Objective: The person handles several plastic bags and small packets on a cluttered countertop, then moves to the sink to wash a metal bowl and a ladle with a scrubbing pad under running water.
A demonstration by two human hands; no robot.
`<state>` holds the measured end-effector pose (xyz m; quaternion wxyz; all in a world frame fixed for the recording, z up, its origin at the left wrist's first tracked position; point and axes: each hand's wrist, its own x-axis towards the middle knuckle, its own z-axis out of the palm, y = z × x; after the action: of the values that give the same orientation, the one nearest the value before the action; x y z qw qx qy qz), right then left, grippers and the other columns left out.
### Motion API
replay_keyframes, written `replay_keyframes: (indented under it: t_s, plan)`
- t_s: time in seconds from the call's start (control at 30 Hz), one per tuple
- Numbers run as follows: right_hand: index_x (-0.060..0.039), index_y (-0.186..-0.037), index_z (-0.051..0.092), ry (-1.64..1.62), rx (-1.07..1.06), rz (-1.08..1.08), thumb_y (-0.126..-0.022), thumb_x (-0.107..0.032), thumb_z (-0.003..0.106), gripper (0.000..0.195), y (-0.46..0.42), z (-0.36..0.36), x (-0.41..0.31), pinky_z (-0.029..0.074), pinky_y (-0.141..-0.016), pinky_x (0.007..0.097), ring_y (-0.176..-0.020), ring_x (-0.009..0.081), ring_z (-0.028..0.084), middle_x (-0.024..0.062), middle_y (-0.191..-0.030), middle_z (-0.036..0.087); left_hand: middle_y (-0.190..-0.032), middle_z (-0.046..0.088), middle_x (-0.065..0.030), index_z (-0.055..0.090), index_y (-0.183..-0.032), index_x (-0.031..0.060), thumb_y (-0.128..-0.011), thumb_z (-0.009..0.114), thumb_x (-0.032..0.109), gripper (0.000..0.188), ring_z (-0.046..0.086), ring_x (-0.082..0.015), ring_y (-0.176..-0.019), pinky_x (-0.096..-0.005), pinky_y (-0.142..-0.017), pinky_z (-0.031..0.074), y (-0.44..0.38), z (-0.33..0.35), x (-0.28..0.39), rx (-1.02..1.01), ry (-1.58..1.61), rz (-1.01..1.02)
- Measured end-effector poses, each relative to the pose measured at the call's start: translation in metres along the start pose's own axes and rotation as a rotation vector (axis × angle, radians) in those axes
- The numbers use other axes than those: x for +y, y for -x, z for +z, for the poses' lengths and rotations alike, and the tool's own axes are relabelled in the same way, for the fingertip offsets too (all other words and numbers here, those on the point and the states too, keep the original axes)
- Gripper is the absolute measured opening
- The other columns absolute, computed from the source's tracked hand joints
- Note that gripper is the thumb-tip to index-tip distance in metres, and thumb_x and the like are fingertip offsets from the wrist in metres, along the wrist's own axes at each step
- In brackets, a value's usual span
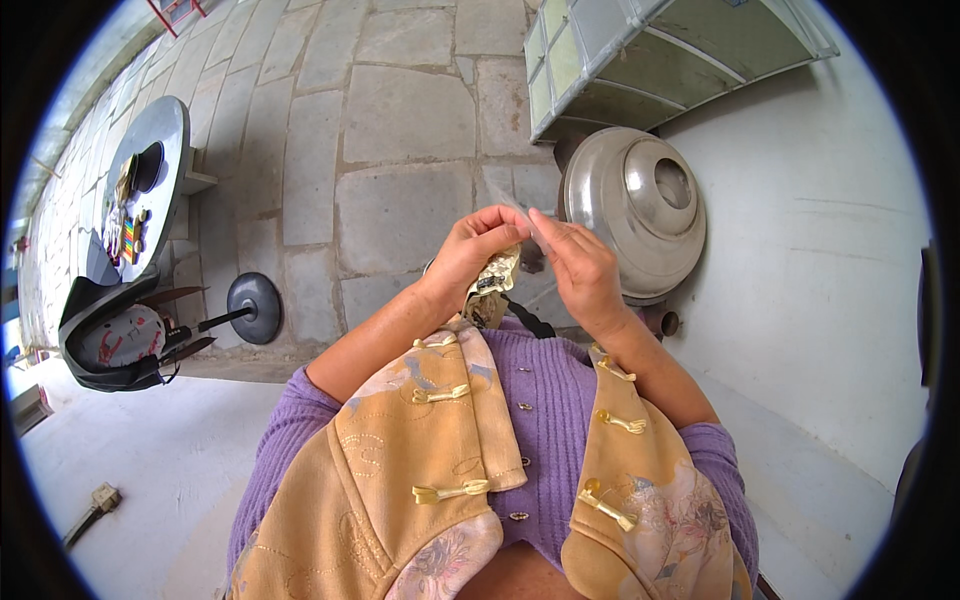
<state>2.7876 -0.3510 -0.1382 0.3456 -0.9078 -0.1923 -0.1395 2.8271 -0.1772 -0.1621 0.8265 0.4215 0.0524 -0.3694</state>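
My left hand (480, 244) is closed around the top of a gold foil packet (496, 276), which hangs below the thumb. The packet is creased and bears dark print; its upper part is hidden in the fingers. My right hand (579, 262) pinches a thin clear plastic piece (534, 229) between thumb and fingers. That plastic slants up toward my left fingertips, which touch or nearly touch it. Both hands are close together in front of my chest, above the stone paving.
A round metal stove (634, 214) stands to the right by the white wall (795, 225), below a glass-paned metal frame (637, 67). Leftward are an oval table (166, 127) with small items, a black bag-like object (97, 330) and a dark round base (255, 307) with a pole.
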Motion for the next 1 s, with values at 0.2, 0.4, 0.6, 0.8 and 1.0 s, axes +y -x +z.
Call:
replay_keyframes:
  t_s: [0.2, 0.4, 0.6, 0.8, 1.0]
  plan:
    - [0.0006, -0.118, 0.059, 0.286, -0.087, -0.205, -0.071, 0.002, 0.062, 0.048, 0.006, 0.003, 0.013, 0.051, -0.082, 0.0352, -0.094, 0.0268, 0.062, 0.0128, -0.109, 0.065, -0.074, 0.059, 0.0027, 0.062, -0.088, 0.0065, -0.090, 0.055, 0.014, 0.010, 0.052, -0.0027, -0.062, -0.0183, -0.055, 0.041, -0.008, -0.009, -0.005, 0.057, -0.126, -0.064]
    - [0.0018, -0.118, 0.058, -0.140, -0.196, 0.042, -0.078, -0.002, 0.066, 0.041, 0.004, 0.003, 0.011, 0.051, -0.078, 0.0316, -0.091, 0.0246, 0.063, 0.0105, -0.098, 0.064, -0.079, 0.063, -0.0003, 0.064, -0.084, 0.0030, -0.091, 0.055, 0.013, 0.015, 0.055, -0.0059, -0.067, -0.0208, -0.058, 0.043, -0.015, -0.024, -0.017, 0.022, -0.297, -0.076]
    - [0.0024, -0.093, 0.057, -0.782, -0.389, 0.663, -0.088, -0.012, 0.066, 0.018, 0.004, 0.008, 0.033, 0.052, -0.070, 0.0267, -0.080, 0.0121, 0.063, 0.0070, -0.088, 0.064, -0.077, 0.065, -0.0027, 0.068, -0.087, -0.0008, -0.088, 0.059, 0.014, 0.017, 0.055, -0.0076, -0.069, -0.0252, -0.063, 0.046, -0.016, -0.024, -0.021, -0.088, -0.635, 0.042]
    - [0.0011, -0.086, 0.052, -0.587, -0.482, 0.613, -0.087, -0.010, 0.060, 0.013, 0.004, 0.010, 0.036, 0.049, -0.064, 0.0306, -0.071, 0.0177, 0.062, 0.0105, -0.080, 0.064, -0.076, 0.061, -0.0005, 0.064, -0.086, -0.0022, -0.088, 0.056, 0.009, 0.014, 0.053, -0.0059, -0.071, -0.0239, -0.063, 0.044, -0.016, -0.023, -0.029, -0.101, -0.730, 0.112]
    - [-0.0002, -0.079, 0.044, -0.111, -0.101, 0.314, -0.079, -0.004, 0.057, 0.013, 0.003, 0.022, 0.029, 0.043, -0.058, 0.0442, -0.066, 0.0375, 0.054, 0.0160, -0.073, 0.052, -0.071, 0.057, 0.0004, 0.061, -0.080, -0.0022, -0.083, 0.055, 0.009, 0.013, 0.050, -0.0061, -0.066, -0.0243, -0.059, 0.042, -0.012, -0.019, -0.026, 0.062, -0.816, 0.275]
